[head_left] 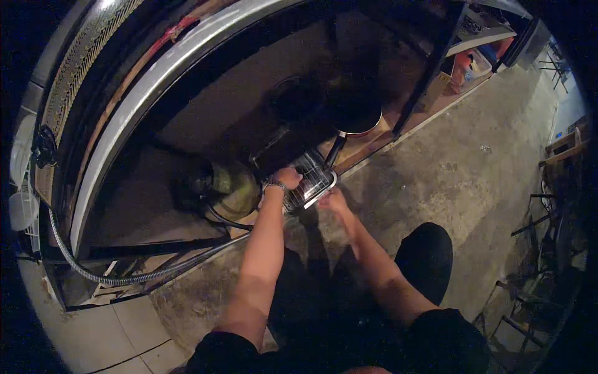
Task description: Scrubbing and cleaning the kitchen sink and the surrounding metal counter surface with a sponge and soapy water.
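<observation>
A rectangular metal tray (321, 198) with a wire rack (314, 179) in it lies at the front of a dark low shelf. Over the rack's left part is my left hand (288, 177), closed, with a bracelet at the wrist; whatever its fingers hold is hidden. My right hand (334, 201) is closed on the tray's near right corner. Just behind the tray, a frying pan (369, 129) rests on the shelf, its dark handle (335, 151) pointing toward the tray. Left of my left hand stands a greenish rounded gas cylinder (235, 190).
A dark hose (219, 217) runs from the cylinder, and a metal flexible conduit (93, 274) curves along the left. A shelf post (430, 75) rises beyond the pan. Boxes and a plastic container (476, 65) sit at far right. Dark stools (520, 311) stand on the concrete floor (430, 181).
</observation>
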`<act>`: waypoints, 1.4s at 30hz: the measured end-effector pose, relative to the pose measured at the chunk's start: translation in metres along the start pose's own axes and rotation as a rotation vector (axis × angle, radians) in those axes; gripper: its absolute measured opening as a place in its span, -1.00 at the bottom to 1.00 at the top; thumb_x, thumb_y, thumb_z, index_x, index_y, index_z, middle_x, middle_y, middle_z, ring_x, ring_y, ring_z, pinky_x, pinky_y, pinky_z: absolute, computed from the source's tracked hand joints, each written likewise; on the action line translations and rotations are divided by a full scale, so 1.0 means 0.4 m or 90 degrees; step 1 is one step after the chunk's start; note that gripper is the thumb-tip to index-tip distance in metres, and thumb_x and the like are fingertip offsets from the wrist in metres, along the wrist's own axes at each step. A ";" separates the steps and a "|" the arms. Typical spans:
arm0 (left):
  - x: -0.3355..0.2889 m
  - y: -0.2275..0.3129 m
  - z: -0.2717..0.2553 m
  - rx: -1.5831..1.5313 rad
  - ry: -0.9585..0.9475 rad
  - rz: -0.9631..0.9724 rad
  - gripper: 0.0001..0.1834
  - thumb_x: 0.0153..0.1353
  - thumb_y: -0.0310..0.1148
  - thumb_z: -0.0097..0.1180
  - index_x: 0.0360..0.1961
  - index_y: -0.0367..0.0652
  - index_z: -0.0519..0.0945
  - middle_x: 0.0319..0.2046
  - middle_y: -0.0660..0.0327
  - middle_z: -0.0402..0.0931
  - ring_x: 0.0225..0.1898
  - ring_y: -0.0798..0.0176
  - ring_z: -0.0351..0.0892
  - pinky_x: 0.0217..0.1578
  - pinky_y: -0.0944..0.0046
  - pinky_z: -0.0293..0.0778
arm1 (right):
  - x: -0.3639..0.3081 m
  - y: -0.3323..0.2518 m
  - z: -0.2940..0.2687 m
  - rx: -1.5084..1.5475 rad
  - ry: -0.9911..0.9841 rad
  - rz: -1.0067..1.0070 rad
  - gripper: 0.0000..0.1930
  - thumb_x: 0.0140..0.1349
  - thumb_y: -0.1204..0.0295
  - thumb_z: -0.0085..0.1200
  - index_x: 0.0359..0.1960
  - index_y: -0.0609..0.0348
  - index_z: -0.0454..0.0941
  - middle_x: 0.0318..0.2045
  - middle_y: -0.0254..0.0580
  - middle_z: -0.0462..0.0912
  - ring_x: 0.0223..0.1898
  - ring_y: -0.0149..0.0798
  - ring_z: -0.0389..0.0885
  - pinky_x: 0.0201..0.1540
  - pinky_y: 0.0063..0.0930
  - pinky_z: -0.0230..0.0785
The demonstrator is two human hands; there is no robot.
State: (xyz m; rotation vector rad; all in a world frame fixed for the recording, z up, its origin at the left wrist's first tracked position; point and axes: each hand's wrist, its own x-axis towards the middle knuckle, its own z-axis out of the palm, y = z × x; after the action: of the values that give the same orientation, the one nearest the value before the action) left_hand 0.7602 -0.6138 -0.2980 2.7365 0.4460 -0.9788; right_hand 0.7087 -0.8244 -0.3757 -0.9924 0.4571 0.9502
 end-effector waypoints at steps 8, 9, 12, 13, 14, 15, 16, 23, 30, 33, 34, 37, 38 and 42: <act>-0.156 0.042 -0.076 -0.139 0.024 0.072 -0.51 0.23 0.10 0.10 -0.35 -0.17 0.68 -0.26 -0.03 0.67 -0.15 -0.07 0.65 -0.12 0.02 0.50 | -0.020 -0.118 0.076 -0.124 -0.158 -0.011 -0.70 0.45 0.40 -0.18 -0.03 0.49 0.38 -0.28 0.27 0.65 -0.27 0.10 0.73 -0.25 -0.05 0.67; -0.145 0.067 -0.088 -0.139 0.016 0.065 -0.51 0.23 0.11 0.10 -0.33 -0.17 0.68 -0.26 -0.03 0.67 -0.15 -0.06 0.65 -0.13 0.03 0.50 | -0.001 -0.113 0.062 -0.110 -0.127 -0.016 -0.67 0.46 0.36 -0.14 -0.02 0.48 0.37 -0.29 0.26 0.65 -0.31 0.10 0.73 -0.28 -0.08 0.67; -0.142 0.052 -0.083 -0.141 -0.032 0.079 -0.50 0.23 0.11 0.09 -0.29 -0.17 0.66 -0.21 -0.02 0.65 -0.11 -0.04 0.63 -0.12 0.04 0.49 | 0.011 0.006 0.070 -0.044 -0.108 0.008 -0.72 0.46 0.37 -0.14 -0.07 0.43 0.38 -0.35 0.20 0.64 -0.31 0.10 0.73 -0.31 -0.13 0.67; -0.131 0.055 -0.085 -0.142 -0.031 0.076 -0.50 0.23 0.11 0.09 -0.29 -0.17 0.66 -0.21 -0.02 0.65 -0.11 -0.04 0.63 -0.12 0.04 0.49 | 0.030 0.008 0.073 -0.018 -0.111 0.010 -0.73 0.45 0.37 -0.14 -0.10 0.42 0.38 -0.37 0.18 0.63 -0.31 0.11 0.73 -0.32 -0.14 0.67; -0.119 0.060 -0.089 -0.136 -0.011 0.072 -0.50 0.24 0.11 0.09 -0.27 -0.18 0.66 -0.21 -0.02 0.65 -0.11 -0.05 0.63 -0.12 0.04 0.49 | 0.047 0.006 0.070 -0.019 -0.112 0.011 -0.73 0.45 0.37 -0.14 -0.10 0.42 0.38 -0.37 0.18 0.63 -0.31 0.11 0.73 -0.32 -0.14 0.67; -0.107 0.066 -0.094 -0.131 0.009 0.069 -0.49 0.24 0.12 0.08 -0.26 -0.18 0.66 -0.20 -0.02 0.65 -0.11 -0.05 0.63 -0.13 0.03 0.49 | 0.064 0.001 0.064 -0.035 -0.115 0.000 -0.73 0.46 0.37 -0.14 -0.10 0.42 0.38 -0.35 0.17 0.63 -0.31 0.10 0.73 -0.32 -0.14 0.66; -0.098 0.066 -0.090 -0.142 0.058 0.087 -0.49 0.25 0.12 0.06 -0.28 -0.16 0.67 -0.25 -0.01 0.66 -0.17 -0.06 0.65 -0.15 0.01 0.50 | 0.079 -0.004 0.059 -0.050 -0.119 -0.011 -0.73 0.46 0.36 -0.14 -0.11 0.42 0.38 -0.34 0.16 0.63 -0.31 0.10 0.73 -0.31 -0.14 0.66; -0.139 0.006 -0.081 -0.129 0.056 0.094 -0.49 0.23 0.04 0.04 -0.49 -0.26 0.66 -0.36 -0.15 0.63 -0.26 -0.17 0.65 -0.23 -0.05 0.50 | 0.026 -0.002 0.089 -0.124 -0.166 0.031 -0.52 0.34 0.14 0.10 -0.02 0.40 0.40 -0.26 0.10 0.65 -0.33 0.01 0.74 -0.33 -0.16 0.67; -0.058 0.229 -0.094 0.071 0.146 0.220 -0.68 0.16 -0.25 -0.04 -0.29 -0.21 0.69 -0.31 -0.12 0.63 -0.26 -0.19 0.64 -0.18 -0.11 0.54 | -0.015 -0.172 -0.175 -0.470 0.138 -0.165 -0.64 0.25 0.17 0.11 -0.33 0.33 0.60 -0.39 0.18 0.64 -0.31 0.13 0.64 -0.20 -0.13 0.49; -0.239 0.247 -0.012 -0.150 0.032 0.214 -0.74 0.07 -0.31 -0.04 -0.47 -0.25 0.63 -0.43 -0.10 0.60 -0.37 -0.16 0.60 -0.31 -0.08 0.47 | -0.260 -0.210 -0.073 -0.540 0.376 -0.336 -0.66 0.32 0.26 -0.02 -0.40 0.33 0.61 -0.42 0.26 0.60 -0.29 0.28 0.59 -0.15 0.02 0.42; -0.286 0.207 0.021 -0.292 0.200 0.413 -0.78 0.08 -0.36 -0.05 -0.54 -0.28 0.55 -0.47 -0.03 0.54 -0.39 -0.09 0.52 -0.36 -0.01 0.41 | -0.323 -0.286 0.011 -0.536 0.350 -0.358 -0.66 0.32 0.26 -0.02 -0.40 0.33 0.61 -0.42 0.26 0.60 -0.29 0.28 0.59 -0.15 0.02 0.42; -0.544 0.391 0.032 -0.420 0.060 0.432 -0.75 0.21 -0.37 -0.10 -0.40 -0.32 0.55 -0.35 0.00 0.53 -0.28 0.02 0.52 -0.18 0.11 0.43 | -0.518 -0.419 0.018 -0.585 0.357 -0.369 -0.63 0.38 0.31 -0.11 -0.47 0.36 0.56 -0.46 0.27 0.58 -0.36 0.28 0.57 -0.27 0.08 0.36; -0.651 0.441 0.036 -0.574 0.020 0.279 -0.70 0.28 -0.32 -0.13 -0.30 -0.32 0.59 -0.34 0.01 0.56 -0.25 0.07 0.53 -0.16 0.11 0.44 | -0.607 -0.477 0.045 -0.546 0.307 -0.375 -0.61 0.40 0.30 -0.14 -0.50 0.37 0.51 -0.49 0.28 0.55 -0.40 0.28 0.55 -0.32 0.07 0.32; -1.027 0.643 -0.117 -1.210 -0.177 -0.024 -0.67 0.38 -0.23 -0.18 -0.28 -0.19 0.58 -0.34 0.16 0.62 -0.35 0.19 0.60 -0.23 0.18 0.52 | -0.913 -0.663 0.153 -0.498 0.254 -0.500 -0.57 0.44 0.29 -0.19 -0.56 0.36 0.41 -0.58 0.19 0.50 -0.50 0.23 0.47 -0.40 -0.04 0.28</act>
State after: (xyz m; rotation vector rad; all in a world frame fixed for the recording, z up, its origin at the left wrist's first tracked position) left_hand 0.5747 -0.9282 0.0242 0.8668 0.7617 -0.3810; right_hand 0.7314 -0.9958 0.0455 -1.9028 -0.0319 0.1774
